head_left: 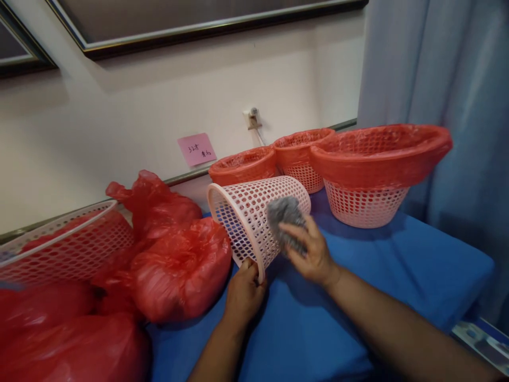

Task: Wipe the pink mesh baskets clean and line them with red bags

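Note:
A pale pink perforated plastic wastebasket [254, 207] lies tipped on its side above the blue-covered table [318, 329], its mouth turned to the left. My left hand [244, 292] is closed around the lower part of its rim. Against the basket's right side, my right hand [312, 249] presses a crumpled grey cloth [286, 212], fingers spread over it. Part of the cloth is hidden behind those fingers.
Three baskets lined with red bags stand at the back: one left [242, 167], one middle [304, 159], one right [369, 175]. Full red plastic bags [178, 270] and another basket [107, 233] crowd the left. A pink note [196, 149] and a socket [252, 118] are on the wall.

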`<state>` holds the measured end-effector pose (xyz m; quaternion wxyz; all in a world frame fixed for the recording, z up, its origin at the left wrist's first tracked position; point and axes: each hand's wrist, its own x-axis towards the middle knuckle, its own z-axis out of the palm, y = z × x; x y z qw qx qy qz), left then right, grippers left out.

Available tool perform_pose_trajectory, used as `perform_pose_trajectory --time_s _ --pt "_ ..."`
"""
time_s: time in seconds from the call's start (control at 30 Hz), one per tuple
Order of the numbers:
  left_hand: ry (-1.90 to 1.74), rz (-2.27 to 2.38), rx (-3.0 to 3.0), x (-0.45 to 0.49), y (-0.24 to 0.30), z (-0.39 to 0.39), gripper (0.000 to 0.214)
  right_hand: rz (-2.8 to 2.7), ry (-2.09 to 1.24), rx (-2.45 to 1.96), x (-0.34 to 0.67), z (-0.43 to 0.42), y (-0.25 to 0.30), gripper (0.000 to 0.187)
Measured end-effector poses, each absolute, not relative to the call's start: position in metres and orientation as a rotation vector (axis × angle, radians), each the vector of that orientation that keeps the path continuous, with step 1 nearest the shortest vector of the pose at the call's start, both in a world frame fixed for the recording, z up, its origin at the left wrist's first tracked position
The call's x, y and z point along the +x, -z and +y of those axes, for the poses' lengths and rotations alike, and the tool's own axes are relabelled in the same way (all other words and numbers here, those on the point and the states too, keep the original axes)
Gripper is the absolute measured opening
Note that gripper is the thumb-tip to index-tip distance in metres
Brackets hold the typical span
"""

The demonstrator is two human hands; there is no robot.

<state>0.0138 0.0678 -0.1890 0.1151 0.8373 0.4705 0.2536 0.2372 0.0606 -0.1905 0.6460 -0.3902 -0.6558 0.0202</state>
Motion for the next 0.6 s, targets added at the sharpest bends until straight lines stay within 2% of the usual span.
perform_pose_trajectory --time_s 0.13,0.3,0.43,0.53,0.6 --pt "-0.866 1.307 2.402 0.015 0.185 0.065 0.015 -1.748 0.021 -0.573 0.21 0.029 0.182 0.066" --pt "-1.324 1.235 2.329 0.021 0.172 0.054 0.015 -1.695 -0.028 -0.724 0.218 0.044 0.186 0.055" --pt "-1.31 1.249 2.352 0.024 0.169 0.05 0.015 -1.194 -0.143 -1.112 0.247 0.082 0.198 0.043" --pt "-1.21 1.234 2.409 0.026 0.171 0.05 0.02 -0.838 -0.343 -1.309 0.271 0.11 0.206 0.044" --pt "-1.128 1.227 2.443 0.027 0.173 0.051 0.022 -0.792 -0.392 -1.33 0.277 0.115 0.206 0.045"
